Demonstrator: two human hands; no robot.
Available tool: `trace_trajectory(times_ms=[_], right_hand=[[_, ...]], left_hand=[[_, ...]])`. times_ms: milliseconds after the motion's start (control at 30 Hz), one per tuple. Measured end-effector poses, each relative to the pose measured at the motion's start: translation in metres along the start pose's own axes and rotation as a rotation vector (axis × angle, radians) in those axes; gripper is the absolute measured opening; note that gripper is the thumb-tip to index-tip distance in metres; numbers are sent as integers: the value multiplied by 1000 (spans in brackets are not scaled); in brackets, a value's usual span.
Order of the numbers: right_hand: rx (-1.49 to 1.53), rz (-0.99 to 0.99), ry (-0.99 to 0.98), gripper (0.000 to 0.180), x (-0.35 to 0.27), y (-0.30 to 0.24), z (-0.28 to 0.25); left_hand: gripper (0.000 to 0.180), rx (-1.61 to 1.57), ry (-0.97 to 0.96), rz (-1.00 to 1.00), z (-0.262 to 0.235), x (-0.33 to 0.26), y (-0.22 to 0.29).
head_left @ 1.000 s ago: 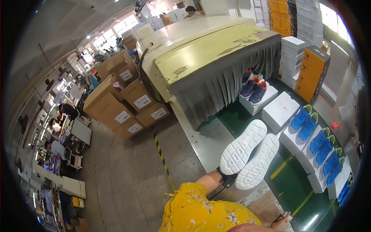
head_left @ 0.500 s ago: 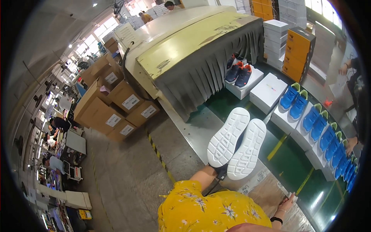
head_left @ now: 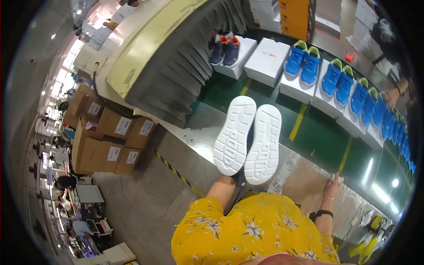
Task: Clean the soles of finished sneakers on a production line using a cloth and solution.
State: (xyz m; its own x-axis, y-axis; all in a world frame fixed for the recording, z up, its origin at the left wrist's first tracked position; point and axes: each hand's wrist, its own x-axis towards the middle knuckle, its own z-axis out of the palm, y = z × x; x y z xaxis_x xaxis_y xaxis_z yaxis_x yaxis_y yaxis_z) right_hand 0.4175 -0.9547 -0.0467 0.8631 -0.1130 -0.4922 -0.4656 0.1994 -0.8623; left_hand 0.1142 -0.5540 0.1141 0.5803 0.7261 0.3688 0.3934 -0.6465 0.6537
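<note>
Near the middle, a pair of sneakers (head_left: 261,143) is held up side by side, white ridged soles facing me; only a little dark upper shows between them. My left forearm (head_left: 222,192) reaches up behind their lower ends. The shoes hide most of my left hand (head_left: 238,179), which grips them from behind. Off to the right, my right hand (head_left: 331,189) is closed around a small crumpled white piece (head_left: 334,178), perhaps cloth or paper. It is at the edge of the green conveyor belt (head_left: 304,148), over a brown board (head_left: 304,181).
Blue sneakers (head_left: 335,81) stand in pairs on white boxes along the belt. Dark orange-trimmed sneakers (head_left: 225,50) sit on a box beside a closed white shoebox (head_left: 267,59). A yellowish machine with grey strip curtain (head_left: 172,75) and stacked cartons (head_left: 110,141) are left. A co-worker's hand (head_left: 391,97) is far right.
The view has swung rightward, so machine, boxes and belt sit further left and higher. The held sneakers stand more upright. Both hands keep their grip; yellow bits have appeared at lower right.
</note>
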Motion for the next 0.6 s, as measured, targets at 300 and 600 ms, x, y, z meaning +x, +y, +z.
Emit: trace_trajectory(times_ms=[300, 600], right_hand=[[-42, 2, 62, 26, -10, -4, 6], [-72, 8, 95, 25, -34, -11, 25]], left_hand=[[66, -6, -84, 31, 7, 0, -8], [69, 19, -114, 46, 7, 5, -18]])
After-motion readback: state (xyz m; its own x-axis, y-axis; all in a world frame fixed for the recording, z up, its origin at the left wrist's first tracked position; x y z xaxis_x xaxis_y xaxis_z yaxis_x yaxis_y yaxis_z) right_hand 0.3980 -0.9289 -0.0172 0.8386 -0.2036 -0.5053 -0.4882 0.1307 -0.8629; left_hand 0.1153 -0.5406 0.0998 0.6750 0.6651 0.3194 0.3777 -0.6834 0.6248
